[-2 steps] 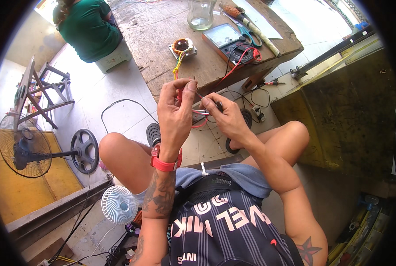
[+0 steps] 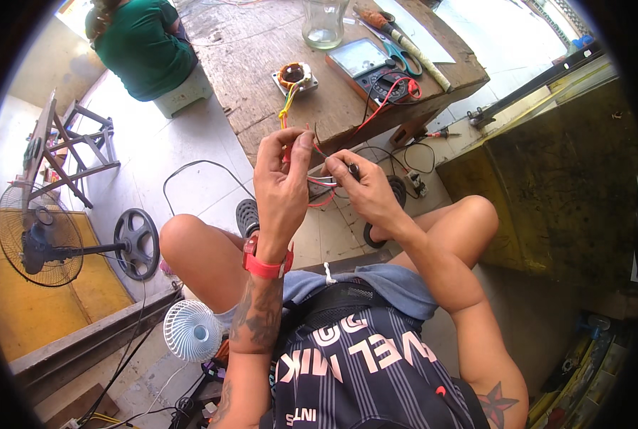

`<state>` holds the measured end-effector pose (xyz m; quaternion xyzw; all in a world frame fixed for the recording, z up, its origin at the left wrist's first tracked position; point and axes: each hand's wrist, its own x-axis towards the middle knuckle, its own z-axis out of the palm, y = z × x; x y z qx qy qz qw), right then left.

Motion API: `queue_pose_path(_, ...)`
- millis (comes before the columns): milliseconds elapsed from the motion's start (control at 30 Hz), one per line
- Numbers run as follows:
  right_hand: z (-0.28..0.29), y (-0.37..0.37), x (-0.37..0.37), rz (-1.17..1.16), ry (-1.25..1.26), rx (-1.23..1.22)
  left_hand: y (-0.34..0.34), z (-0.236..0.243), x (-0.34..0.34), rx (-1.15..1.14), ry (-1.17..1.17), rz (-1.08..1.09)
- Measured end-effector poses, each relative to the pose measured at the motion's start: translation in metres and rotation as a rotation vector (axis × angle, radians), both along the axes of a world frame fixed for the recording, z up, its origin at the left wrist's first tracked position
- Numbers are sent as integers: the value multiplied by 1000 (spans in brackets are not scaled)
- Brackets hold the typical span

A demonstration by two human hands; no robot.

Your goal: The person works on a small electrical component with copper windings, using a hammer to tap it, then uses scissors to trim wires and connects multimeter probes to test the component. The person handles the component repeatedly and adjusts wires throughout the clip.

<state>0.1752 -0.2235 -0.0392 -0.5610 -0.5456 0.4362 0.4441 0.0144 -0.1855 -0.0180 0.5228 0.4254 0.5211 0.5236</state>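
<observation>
A small motor stator (image 2: 295,76) with copper windings rests near the corner of the wooden table. Its yellow and red leads (image 2: 284,116) run down to my left hand (image 2: 280,161), whose thumb and forefinger are pinched on the wires. My right hand (image 2: 365,187) is closed on the thin wires (image 2: 320,151) that stretch between both hands. A small dark piece (image 2: 353,171) shows at its fingers; its kind cannot be made out. White and red wires (image 2: 322,181) loop below, between the hands. The finger pads hide the exact grip points.
On the wooden table (image 2: 251,100) lie an analog multimeter (image 2: 371,68) with red and black leads, scissors (image 2: 407,63), a wrapped stick (image 2: 412,53) and a glass jar (image 2: 324,25). A person in green (image 2: 137,50) sits at the far left. Two fans, one a white fan (image 2: 192,330), stand left.
My left thumb and fingertips have shifted slightly to the left, showing a little more of the wire ends. My right hand has barely moved.
</observation>
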Motion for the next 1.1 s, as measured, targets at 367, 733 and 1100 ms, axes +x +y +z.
queue_pose_path(367, 5, 1, -3, 160, 433, -201, -1, -12, -21, -295, -403, -327)
queue_pose_path(733, -8, 1, -12, 288, 623, -441, -11, -23, -2, -88, -427, -130)
queue_pose_path(1100, 11, -13, -23, 37, -26, 158, -3, -24, -10, 24, -411, 111)
